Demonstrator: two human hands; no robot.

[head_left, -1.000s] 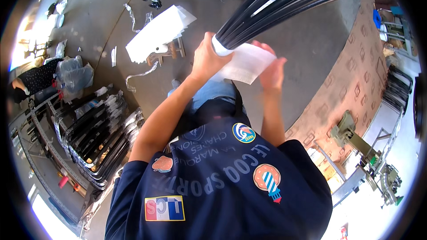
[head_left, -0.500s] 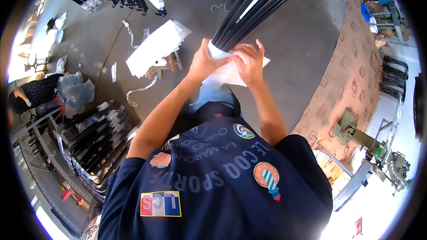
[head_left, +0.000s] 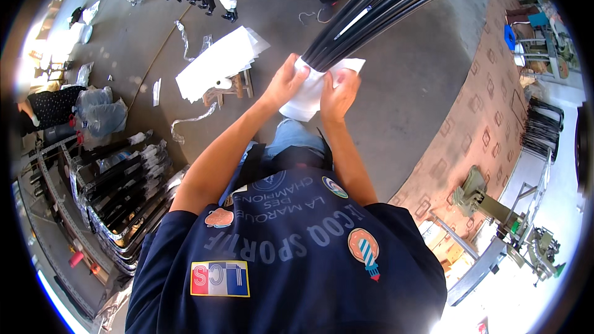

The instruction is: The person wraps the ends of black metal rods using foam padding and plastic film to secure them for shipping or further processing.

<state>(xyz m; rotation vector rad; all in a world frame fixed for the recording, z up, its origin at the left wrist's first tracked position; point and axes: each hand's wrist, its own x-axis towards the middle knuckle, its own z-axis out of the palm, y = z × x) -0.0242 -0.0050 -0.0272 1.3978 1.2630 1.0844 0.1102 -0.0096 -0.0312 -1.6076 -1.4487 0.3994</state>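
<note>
A bundle of long black tubes [head_left: 365, 18] slants from the upper right down toward me, a white label strip lying along it. A thin white wrapping sheet [head_left: 303, 105] goes around its near end, and a loose corner stands out to the right. On the left side, my left hand [head_left: 284, 81] is closed on the sheet where it meets the tubes. My right hand [head_left: 340, 94] pinches the sheet on the right side, thumb up. The tube ends are hidden inside the sheet.
A stack of white sheets [head_left: 216, 65] lies on a small wooden stool [head_left: 238, 89] to the left. Racks of black tube frames [head_left: 124, 192] stand at lower left. Green machinery [head_left: 473, 192] is at right. Other people [head_left: 52, 108] are at far left and at the top.
My right hand has shifted left and turned, pulling the sheet's loose part up around the bundle. The tubes have tilted a little further to the right.
</note>
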